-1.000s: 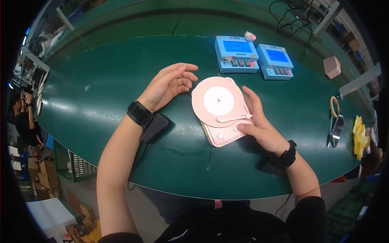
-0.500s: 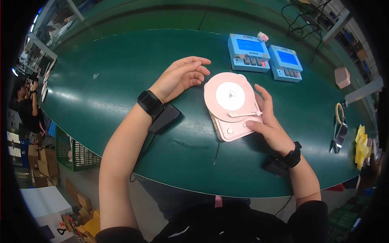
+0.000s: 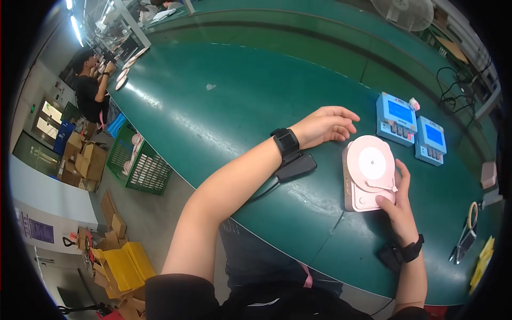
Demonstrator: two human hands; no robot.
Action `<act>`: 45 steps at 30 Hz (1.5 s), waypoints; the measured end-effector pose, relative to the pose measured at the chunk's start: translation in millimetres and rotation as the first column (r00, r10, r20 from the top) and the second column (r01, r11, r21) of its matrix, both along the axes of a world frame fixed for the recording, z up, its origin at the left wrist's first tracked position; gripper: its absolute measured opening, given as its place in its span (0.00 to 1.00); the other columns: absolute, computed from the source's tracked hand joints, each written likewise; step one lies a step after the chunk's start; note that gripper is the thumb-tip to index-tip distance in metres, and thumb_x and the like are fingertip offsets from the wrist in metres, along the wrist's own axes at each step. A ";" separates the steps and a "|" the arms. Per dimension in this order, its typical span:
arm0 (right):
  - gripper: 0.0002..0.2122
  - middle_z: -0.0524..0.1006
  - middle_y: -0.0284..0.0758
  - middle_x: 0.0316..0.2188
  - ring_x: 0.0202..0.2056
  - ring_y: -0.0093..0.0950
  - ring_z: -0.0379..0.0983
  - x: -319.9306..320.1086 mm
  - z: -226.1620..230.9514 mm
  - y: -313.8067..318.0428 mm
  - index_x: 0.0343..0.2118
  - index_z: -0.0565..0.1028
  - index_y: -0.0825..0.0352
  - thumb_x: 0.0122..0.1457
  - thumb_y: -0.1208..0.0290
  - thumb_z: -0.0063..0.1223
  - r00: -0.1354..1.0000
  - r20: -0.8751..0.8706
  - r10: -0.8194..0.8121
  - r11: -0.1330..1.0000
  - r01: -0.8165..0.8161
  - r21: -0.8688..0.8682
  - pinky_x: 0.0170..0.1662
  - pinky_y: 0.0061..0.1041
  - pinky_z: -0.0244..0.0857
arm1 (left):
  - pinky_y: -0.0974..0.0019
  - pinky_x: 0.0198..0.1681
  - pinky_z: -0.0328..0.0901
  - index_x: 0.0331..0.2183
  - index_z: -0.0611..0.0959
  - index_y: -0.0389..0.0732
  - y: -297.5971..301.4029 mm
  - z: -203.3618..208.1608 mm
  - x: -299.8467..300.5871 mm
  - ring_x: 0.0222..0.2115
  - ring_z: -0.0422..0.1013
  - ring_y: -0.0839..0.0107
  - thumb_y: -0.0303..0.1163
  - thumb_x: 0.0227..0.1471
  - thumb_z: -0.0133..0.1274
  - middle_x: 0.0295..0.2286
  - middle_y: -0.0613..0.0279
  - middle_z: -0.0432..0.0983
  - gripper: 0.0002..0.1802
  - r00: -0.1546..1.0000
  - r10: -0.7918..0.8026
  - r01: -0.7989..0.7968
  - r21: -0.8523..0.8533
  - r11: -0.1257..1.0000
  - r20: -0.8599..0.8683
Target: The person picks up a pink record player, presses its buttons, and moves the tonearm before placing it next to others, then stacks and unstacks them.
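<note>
Your right hand point(image 3: 397, 200) grips the pink turntable-shaped device point(image 3: 369, 172) lying flat near the green counter's point(image 3: 240, 96) front edge, while your open, empty left hand point(image 3: 322, 125) rests just beside its far-left corner.

Upper right of the frame, two light-blue box units point(image 3: 396, 118) point(image 3: 430, 140) sit side by side on the green worktop point(image 3: 240, 90), each with a bright blue rectangular screen on top. Far left, brown cardboard boxes point(image 3: 80, 160) stack on the floor. Lower left, a white panel carries a small purple label point(image 3: 37, 230).
</note>
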State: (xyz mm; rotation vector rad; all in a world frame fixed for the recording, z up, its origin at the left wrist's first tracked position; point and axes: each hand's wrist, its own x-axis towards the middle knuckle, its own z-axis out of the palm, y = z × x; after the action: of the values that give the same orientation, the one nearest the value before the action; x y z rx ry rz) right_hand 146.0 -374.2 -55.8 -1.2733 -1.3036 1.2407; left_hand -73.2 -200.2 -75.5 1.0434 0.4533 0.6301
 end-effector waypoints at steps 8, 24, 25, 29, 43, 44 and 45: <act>0.39 0.51 0.48 0.60 0.62 0.37 0.47 3.6 1.2 1.1 0.61 0.42 0.67 0.51 0.69 0.54 0.998 0.053 0.041 0.999 -0.042 0.020 0.63 0.32 0.41 | 0.75 0.38 0.67 0.43 0.74 0.38 3.4 -0.7 1.3 0.31 0.70 0.80 0.30 0.55 0.50 0.33 0.62 0.75 0.14 1.000 -0.013 0.013 0.001 1.000 0.004; 0.40 0.50 0.45 0.62 0.63 0.36 0.46 6.5 0.3 1.2 0.63 0.44 0.68 0.51 0.70 0.55 0.997 0.042 0.060 0.997 -0.062 0.041 0.64 0.32 0.40 | 0.75 0.39 0.66 0.46 0.73 0.37 4.2 -1.5 2.7 0.31 0.70 0.79 0.30 0.57 0.46 0.33 0.62 0.76 0.15 1.000 -0.021 0.022 0.029 0.999 -0.006; 0.40 0.50 0.45 0.62 0.63 0.35 0.46 5.7 0.4 1.3 0.63 0.44 0.68 0.51 0.70 0.56 0.997 0.043 0.060 0.997 -0.061 0.040 0.64 0.32 0.40 | 0.75 0.39 0.66 0.46 0.74 0.37 3.5 -1.3 0.1 0.31 0.70 0.79 0.30 0.57 0.47 0.33 0.62 0.76 0.15 1.000 -0.015 0.015 0.028 1.000 -0.008; 0.40 0.50 0.45 0.62 0.63 0.35 0.46 2.9 1.6 0.9 0.63 0.45 0.67 0.50 0.68 0.56 0.997 0.043 0.065 0.997 -0.066 0.039 0.64 0.31 0.40 | 0.75 0.39 0.66 0.45 0.75 0.38 0.0 0.5 -0.7 0.31 0.70 0.79 0.30 0.56 0.48 0.33 0.63 0.76 0.14 1.000 -0.004 0.004 0.011 1.000 -0.015; 0.39 0.52 0.41 0.62 0.63 0.33 0.46 12.6 -4.8 1.7 0.63 0.48 0.68 0.50 0.61 0.52 1.000 -0.004 0.031 0.999 -0.031 -0.021 0.64 0.29 0.39 | 0.75 0.37 0.67 0.43 0.75 0.38 2.4 -1.8 0.9 0.31 0.70 0.78 0.30 0.55 0.49 0.32 0.62 0.75 0.13 1.000 0.001 -0.001 0.001 1.000 -0.003; 0.39 0.52 0.41 0.62 0.63 0.33 0.46 12.5 -4.7 1.3 0.63 0.48 0.68 0.50 0.61 0.52 1.000 -0.003 0.028 0.999 -0.028 -0.023 0.64 0.29 0.39 | 0.75 0.37 0.67 0.43 0.75 0.38 2.8 -1.9 1.4 0.30 0.71 0.78 0.30 0.55 0.49 0.32 0.62 0.75 0.13 1.000 0.000 0.000 -0.001 1.000 -0.001; 0.38 0.52 0.42 0.62 0.63 0.33 0.46 11.9 -4.1 1.3 0.63 0.48 0.68 0.51 0.61 0.51 1.000 0.003 0.031 0.999 -0.031 -0.026 0.64 0.29 0.38 | 0.75 0.37 0.67 0.42 0.75 0.37 3.1 -1.9 1.7 0.30 0.71 0.78 0.30 0.55 0.50 0.32 0.61 0.74 0.13 1.000 0.000 0.000 -0.002 1.000 0.001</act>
State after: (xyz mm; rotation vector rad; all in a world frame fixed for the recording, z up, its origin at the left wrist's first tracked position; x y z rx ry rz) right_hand 157.9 -372.9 -59.9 -1.2788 -1.3183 1.2816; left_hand -71.5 -197.1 -77.4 1.0414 0.4526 0.6306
